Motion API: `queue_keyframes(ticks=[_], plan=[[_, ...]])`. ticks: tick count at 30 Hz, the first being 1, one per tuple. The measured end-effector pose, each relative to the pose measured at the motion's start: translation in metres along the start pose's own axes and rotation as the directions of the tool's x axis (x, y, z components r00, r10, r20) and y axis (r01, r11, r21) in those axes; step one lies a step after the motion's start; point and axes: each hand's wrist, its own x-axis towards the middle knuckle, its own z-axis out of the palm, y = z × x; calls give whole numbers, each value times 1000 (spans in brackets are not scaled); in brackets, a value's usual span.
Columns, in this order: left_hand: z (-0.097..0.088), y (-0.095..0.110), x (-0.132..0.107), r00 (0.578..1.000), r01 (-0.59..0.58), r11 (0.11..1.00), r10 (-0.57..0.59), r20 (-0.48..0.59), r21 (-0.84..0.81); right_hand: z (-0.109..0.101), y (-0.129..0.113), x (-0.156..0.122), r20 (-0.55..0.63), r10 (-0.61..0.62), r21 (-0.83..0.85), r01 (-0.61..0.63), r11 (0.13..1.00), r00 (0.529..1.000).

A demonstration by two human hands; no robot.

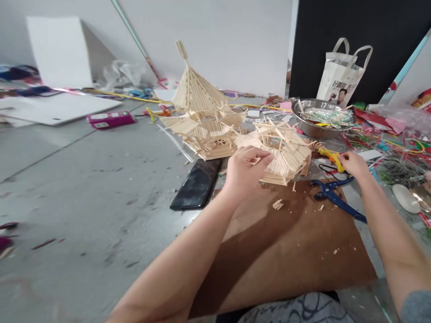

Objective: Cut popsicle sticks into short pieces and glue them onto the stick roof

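Note:
My left hand is closed on the near edge of a wooden stick roof model, fingers pinched at its ribbed panel. My right hand rests on a yellow glue gun, fingers curled around its handle. A taller stick pagoda with a pointed roof stands just behind and left of the held piece. Blue-handled pliers lie on the brown cardboard sheet below my right hand. Small wood offcuts are scattered on the cardboard.
A black phone lies left of the cardboard on the grey floor. A steel bowl of sticks and a white tote bag sit behind. Coloured craft clutter fills the right side. A pink box and white boards lie far left.

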Motion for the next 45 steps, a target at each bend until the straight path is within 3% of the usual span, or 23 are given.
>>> queue_keyframes(ticks=[6,9,13,19,23,26,29,32,36,39,42,45], plan=[[-10,-7,9,995,31,998,-25,-100,61,29,12,40,99,22,52,-27,998,995],[-14,-8,11,992,-3,998,12,-123,69,36,16,46,119,15,172,-36,984,993],[-17,-11,14,986,73,997,-70,-153,16,35,20,42,145,36,405,-92,909,989],[-23,-17,25,968,157,978,-181,-176,-140,3,25,27,120,93,709,-151,689,988],[-27,-12,44,965,205,963,-229,-127,-176,-27,22,19,-40,180,832,-67,551,983],[-26,-6,55,972,187,968,-207,-110,-170,-46,5,7,-135,202,884,26,466,970],[-25,-6,57,974,167,975,-186,-127,-147,-60,-22,-13,-135,15,966,128,225,991],[-31,-17,55,957,202,969,-226,-181,-141,-66,-46,-33,-116,-117,977,135,167,986],[-49,-42,59,906,218,959,-268,-329,-183,-59,-57,-45,-146,-175,978,169,122,974],[-62,-59,62,836,254,943,-326,-441,-214,-50,-57,-43,-142,-174,979,165,121,974],[-68,-70,61,718,283,903,-424,-553,-324,-45,-57,-42,-119,-165,982,141,129,979],[-71,-80,60,575,229,822,-546,-609,-521,-45,-58,-43,-99,-152,984,119,132,983]])
